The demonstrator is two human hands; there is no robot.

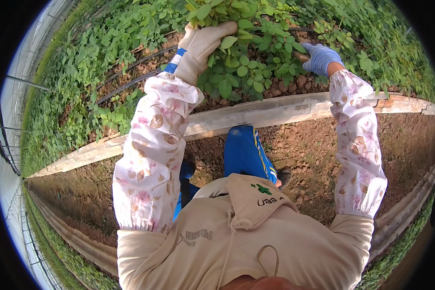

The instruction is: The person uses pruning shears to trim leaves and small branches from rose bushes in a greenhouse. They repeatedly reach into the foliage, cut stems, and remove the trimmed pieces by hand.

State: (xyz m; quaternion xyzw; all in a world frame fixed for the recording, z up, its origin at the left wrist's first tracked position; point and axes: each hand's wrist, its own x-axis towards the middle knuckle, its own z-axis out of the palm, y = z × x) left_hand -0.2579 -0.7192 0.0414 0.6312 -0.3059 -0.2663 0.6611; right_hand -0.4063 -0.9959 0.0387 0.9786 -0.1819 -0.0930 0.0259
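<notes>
My left hand (200,49) wears a thick cream work glove with a blue-and-white striped cuff. It is closed around a bunch of leafy green stems (217,11), the thumb stretched out to the right. My right hand (320,58), in a blue knit glove, reaches in among low compound-leaved plants (272,54) further right. Something brownish shows at its fingers; leaves cover part of it, and I cannot tell whether it is a tool or the glove's fingertips. Rounded green leaves (224,87) hang below and between both hands, over reddish clods of soil.
A pale raised bed edging (253,114) runs across before my knee. Dark irrigation pipes (130,85) lie on the bed at left. Beneath me is a bare earth path (311,156), with another edging (69,235) behind. Greenhouse framing (27,82) stands far left.
</notes>
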